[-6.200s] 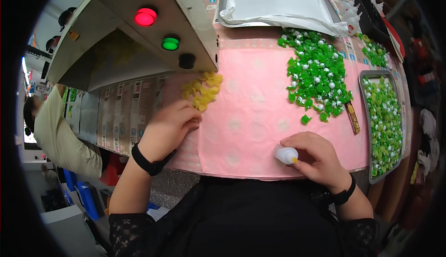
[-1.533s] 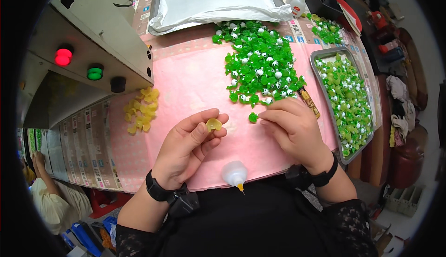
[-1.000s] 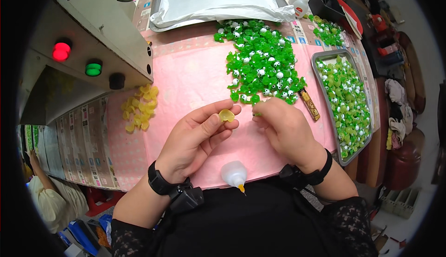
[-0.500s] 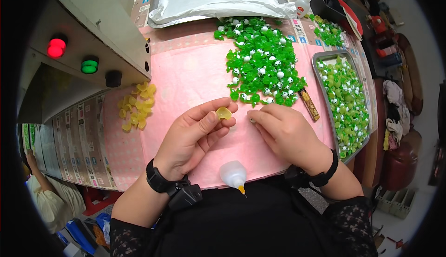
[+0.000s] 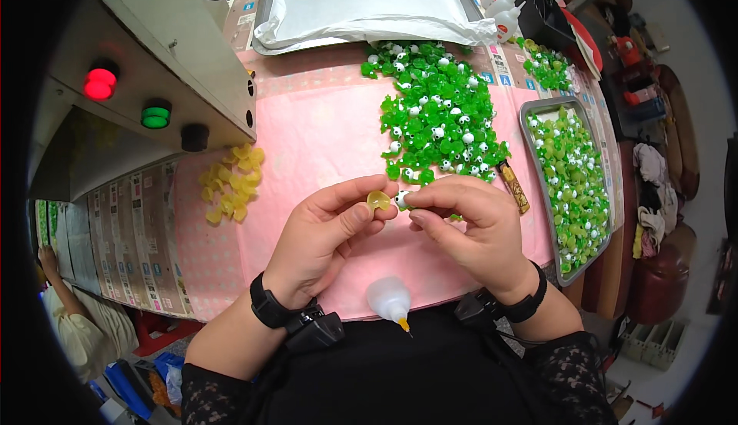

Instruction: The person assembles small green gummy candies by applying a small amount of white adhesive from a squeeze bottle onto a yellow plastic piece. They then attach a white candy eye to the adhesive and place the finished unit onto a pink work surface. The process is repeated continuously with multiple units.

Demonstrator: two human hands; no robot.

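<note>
Between the thumb and fingers of my left hand (image 5: 317, 233) is a small translucent yellow shell (image 5: 377, 201), its hollow side showing. My right hand (image 5: 483, 221) pinches a white eyeball bead (image 5: 401, 200) with a black pupil, held close beside the shell; whether they touch I cannot tell. Below both hands, at the table's near edge, lies a white squeeze bottle (image 5: 388, 299) with a yellow needle tip pointing toward me. A heap of green translucent pieces with eyeball beads (image 5: 438, 117) spreads just beyond my right hand. Loose yellow shells (image 5: 231, 183) lie to the left.
A metal tray (image 5: 530, 129) of green pieces stands at right, a gold-patterned knife-like tool (image 5: 513, 187) beside it. A paper-lined tray (image 5: 369, 2) sits at the back. A machine with a red lamp (image 5: 100, 84) and green lamp (image 5: 156, 114) borders the left. Another person's arm (image 5: 60, 275) shows far left.
My right hand has brought the eyeball bead up and left, next to the yellow shell. My left hand still holds the shell, now turned with its hollow more visible. The view has shifted slightly.
</note>
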